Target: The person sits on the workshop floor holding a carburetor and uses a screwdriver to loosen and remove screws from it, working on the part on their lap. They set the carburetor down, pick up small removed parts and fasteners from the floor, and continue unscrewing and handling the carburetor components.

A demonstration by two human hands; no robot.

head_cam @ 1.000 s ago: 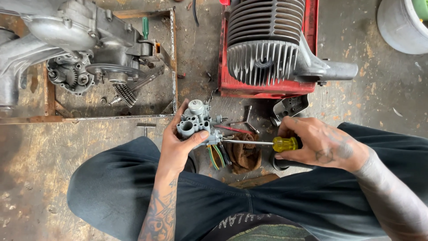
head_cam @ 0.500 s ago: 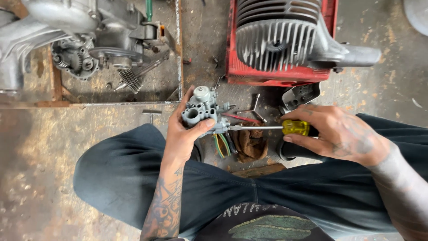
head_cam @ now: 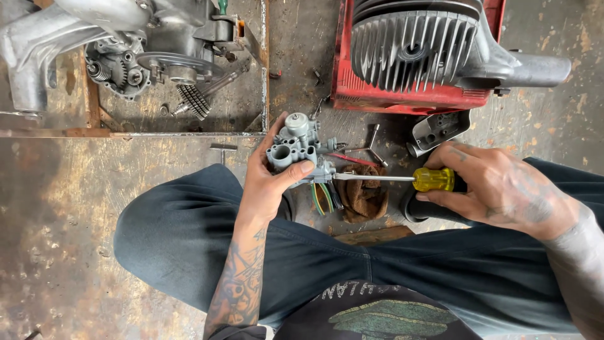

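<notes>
Head view: my left hand [head_cam: 267,182] grips the small grey cast-metal carburettor [head_cam: 296,148] above my knees; my right hand [head_cam: 503,189] clasps the yellow-handled screwdriver [head_cam: 433,179], tip at its side. Rigid, fairly light, probably oily; best held around the body.

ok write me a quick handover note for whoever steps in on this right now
Left hand: grips the grey metal carburetor, held up over the lap.
Right hand: holds the yellow-handled screwdriver, shaft level, tip at the carburetor's right side.
Around: brown rag and T-handle wrench on the floor below; finned engine cylinder on a red base ahead; engine casing at upper left.
Done: carburetor is off any engine and in hand.
Left: the screw under the tip; whether it is going in or out cannot be told.
</notes>
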